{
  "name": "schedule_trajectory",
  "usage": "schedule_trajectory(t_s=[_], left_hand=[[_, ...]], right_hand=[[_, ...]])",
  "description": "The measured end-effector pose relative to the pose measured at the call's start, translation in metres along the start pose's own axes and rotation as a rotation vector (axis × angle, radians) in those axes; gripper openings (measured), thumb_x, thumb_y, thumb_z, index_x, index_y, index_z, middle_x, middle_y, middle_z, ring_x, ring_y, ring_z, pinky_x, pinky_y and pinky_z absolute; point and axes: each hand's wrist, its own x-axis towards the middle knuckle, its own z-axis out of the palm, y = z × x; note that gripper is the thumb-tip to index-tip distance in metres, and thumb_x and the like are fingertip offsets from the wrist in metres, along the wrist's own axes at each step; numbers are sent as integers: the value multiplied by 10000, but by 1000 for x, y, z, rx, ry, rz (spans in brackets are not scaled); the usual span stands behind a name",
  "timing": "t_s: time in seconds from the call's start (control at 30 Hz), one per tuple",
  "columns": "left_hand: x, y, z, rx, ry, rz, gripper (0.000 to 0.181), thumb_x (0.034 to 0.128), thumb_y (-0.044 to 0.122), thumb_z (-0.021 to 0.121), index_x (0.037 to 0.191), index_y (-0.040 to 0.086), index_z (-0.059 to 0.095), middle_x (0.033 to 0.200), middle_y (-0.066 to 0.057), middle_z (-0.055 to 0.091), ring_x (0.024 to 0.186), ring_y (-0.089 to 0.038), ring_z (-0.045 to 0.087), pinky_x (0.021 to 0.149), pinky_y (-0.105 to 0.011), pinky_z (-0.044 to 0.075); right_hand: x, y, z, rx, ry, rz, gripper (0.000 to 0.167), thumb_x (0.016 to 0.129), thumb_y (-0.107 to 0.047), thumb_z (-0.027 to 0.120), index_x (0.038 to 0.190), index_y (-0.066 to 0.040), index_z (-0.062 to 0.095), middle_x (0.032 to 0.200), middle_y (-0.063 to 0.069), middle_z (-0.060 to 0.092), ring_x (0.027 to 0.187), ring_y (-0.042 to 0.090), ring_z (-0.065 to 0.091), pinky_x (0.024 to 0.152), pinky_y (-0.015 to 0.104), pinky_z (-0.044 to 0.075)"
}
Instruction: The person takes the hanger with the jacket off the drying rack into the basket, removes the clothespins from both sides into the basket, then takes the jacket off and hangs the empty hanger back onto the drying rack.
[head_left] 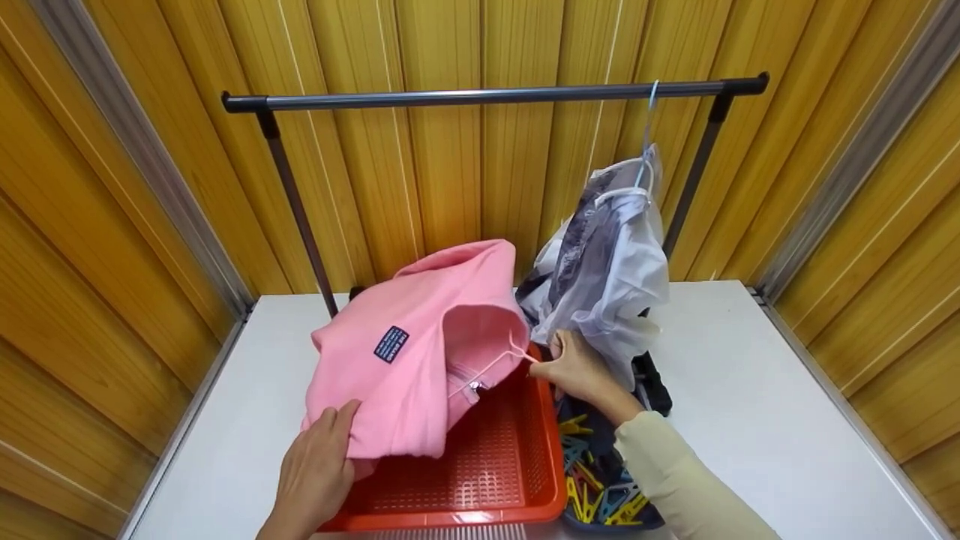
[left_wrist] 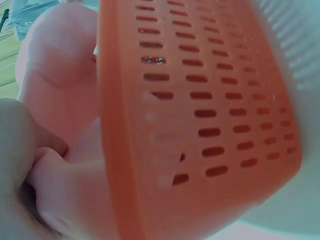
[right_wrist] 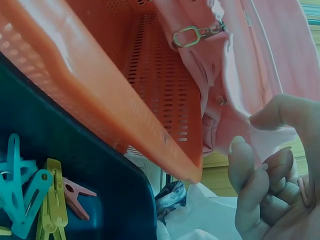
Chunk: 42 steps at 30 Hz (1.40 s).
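Tabletop (head_left: 244, 405): left fingers (head_left: 340, 418) pinch slanting pink cloth (head_left: 397, 386), mouth rightward (right fingers' (right_wrist: 250, 191) grip unclear).

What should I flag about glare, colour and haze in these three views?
Head: fairly even light, with slight sheen on the front rim of the red basket; left wrist: hazy, cool cast, the pink garment looking washed out; right wrist: cool tint too, bright glare on the basket's rim.

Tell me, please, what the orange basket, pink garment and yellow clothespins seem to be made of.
The orange basket looks like semi-glossy molded plastic, given its bright rim highlights and slotted walls. The pink garment seems soft, matte cloth, perhaps cotton, from its rounded folds. The yellow clothespins are probably smooth plastic, judging by their even color.
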Motion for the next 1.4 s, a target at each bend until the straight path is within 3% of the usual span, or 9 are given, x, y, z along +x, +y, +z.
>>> schedule_trajectory(t_s=[0.17, 0.37, 0.73, 1.03, 1.23, 1.4], left_hand=[[1, -5, -2, -9, -42, -8, 537, 749, -77, 552, 1254, 101, 580, 799, 15, 456, 626, -93, 319, 554, -211, 295], [3, -14, -7, -55, -94, -104, 541, 756, -72, 525, 1256, 121, 598, 778, 23, 407, 616, -110, 286, 560, -229, 282], [8, -9, -6, -61, -135, -130, 506, 763, -37, 530, 1238, 123, 601, 783, 22, 398, 634, -117, 295, 581, -240, 280], [10, -2, -4, -81, -150, -107, 528, 724, -14, 601, 1238, 109, 593, 826, 14, 451, 690, -120, 356, 633, -283, 321], [10, 2, -1, -112, -135, -46, 619, 634, 27, 692, 1241, 94, 590, 890, 12, 496, 770, -137, 453, 703, -333, 400], [10, 7, -2, -172, -153, 21, 709, 653, 193, 821, 1307, 130, 553, 1026, 17, 519, 920, -152, 507, 820, -370, 418]], right_hand=[[0, 3, -6, -36, -7, -5, 353, 699, -188, 734, 688, -142, 384, 593, 9, 455, 388, 193, 554, 379, 256, 409], [-1, 18, -19, -76, -12, -44, 340, 710, -155, 752, 751, -73, 424, 604, 22, 466, 471, 313, 610, 403, 276, 426], [-5, 31, -23, -149, -39, -60, 347, 715, -223, 757, 759, -64, 452, 541, 16, 492, 389, 172, 570, 396, 294, 446], [-8, 29, -19, -107, -60, -61, 372, 751, -249, 773, 678, -129, 428, 452, 14, 491, 403, 322, 587, 370, 292, 399], [-16, 30, -17, -84, -126, -68, 423, 783, -336, 765, 663, -123, 421, 432, -2, 466, 328, 190, 533, 360, 274, 371], [-22, 32, -16, -82, -181, -48, 422, 799, -377, 746, 691, -114, 435, 467, -14, 456, 332, 150, 503, 375, 284, 404]])
